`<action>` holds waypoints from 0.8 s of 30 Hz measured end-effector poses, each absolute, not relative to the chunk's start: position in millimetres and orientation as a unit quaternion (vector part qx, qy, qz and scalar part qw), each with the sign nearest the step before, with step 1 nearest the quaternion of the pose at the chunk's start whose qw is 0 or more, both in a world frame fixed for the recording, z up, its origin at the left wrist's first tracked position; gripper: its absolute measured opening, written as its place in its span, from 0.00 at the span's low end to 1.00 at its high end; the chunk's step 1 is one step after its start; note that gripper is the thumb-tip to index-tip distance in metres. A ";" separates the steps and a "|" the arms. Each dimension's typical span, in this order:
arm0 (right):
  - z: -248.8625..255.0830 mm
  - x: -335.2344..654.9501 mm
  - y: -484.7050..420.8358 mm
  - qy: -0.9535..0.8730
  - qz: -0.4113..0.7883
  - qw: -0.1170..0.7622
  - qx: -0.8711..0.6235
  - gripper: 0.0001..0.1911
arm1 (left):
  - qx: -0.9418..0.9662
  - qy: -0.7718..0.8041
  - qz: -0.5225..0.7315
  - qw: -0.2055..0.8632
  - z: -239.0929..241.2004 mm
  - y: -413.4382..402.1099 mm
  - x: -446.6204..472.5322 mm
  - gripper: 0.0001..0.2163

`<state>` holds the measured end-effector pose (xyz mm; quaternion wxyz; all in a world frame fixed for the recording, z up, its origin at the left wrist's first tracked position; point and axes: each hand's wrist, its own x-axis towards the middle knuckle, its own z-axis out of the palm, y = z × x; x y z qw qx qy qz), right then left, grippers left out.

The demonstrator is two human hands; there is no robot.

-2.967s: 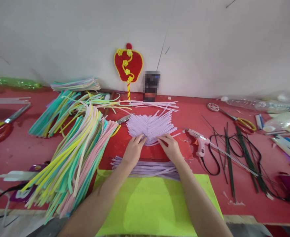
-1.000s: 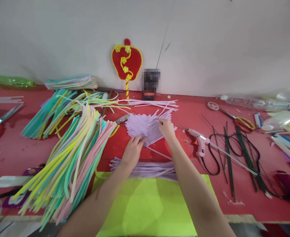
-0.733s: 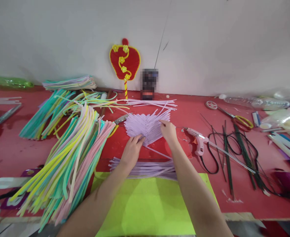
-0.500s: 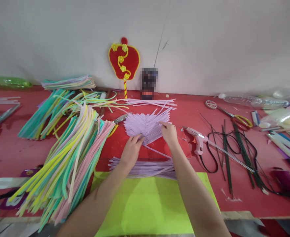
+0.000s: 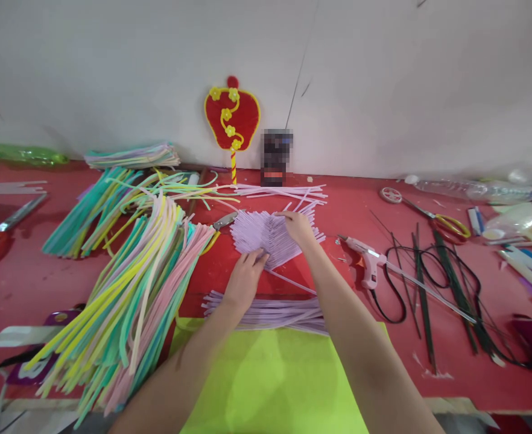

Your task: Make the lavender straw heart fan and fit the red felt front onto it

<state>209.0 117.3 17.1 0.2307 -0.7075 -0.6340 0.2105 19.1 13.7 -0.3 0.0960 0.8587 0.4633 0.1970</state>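
Observation:
A lavender piece of pipe cleaners (image 5: pixel 251 232), laid in slanting rows that meet at a raised middle seam, lies on a red board (image 5: pixel 216 265). My left hand (image 5: pixel 247 277) has its fingertips closed on the piece's lower point. Over its upper right part reaches my right hand (image 5: pixel 298 228), index finger stretched toward the top of the seam and the others curled. Its fingertips seem closed on one of the lavender strands, though the thumb is hidden. From the lower point a single strand runs right. A lavender bundle (image 5: pixel 266 311) rests nearer me, partly under my left wrist.
Coloured pipe cleaners (image 5: pixel 125 289) heap up at left beside scissors (image 5: pixel 3 235). A pink glue gun (image 5: pixel 369 259), its cord, dark green stems (image 5: pixel 424 319) and yellow-handled scissors (image 5: pixel 449 226) lie right. A red fan-shaped ornament (image 5: pixel 233 120) stands by the wall. A yellow-green sheet (image 5: pixel 266 380) lies in front.
My right hand has moved left and slightly up, from the piece's right side to the top of its seam. The left hand stays at the lower point. The whole view has shifted slightly.

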 end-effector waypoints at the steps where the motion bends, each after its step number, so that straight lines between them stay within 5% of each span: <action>1: 16.6 209.7 122.1 -0.638 0.213 0.229 -0.703 0.24 | 0.858 0.464 0.198 0.096 -0.9 13.7 18.9 0.17; 24: 8.6 219.1 129.2 -0.648 0.207 0.212 -0.702 0.25 | 0.857 0.459 0.211 0.101 -1.6 14.0 18.3 0.17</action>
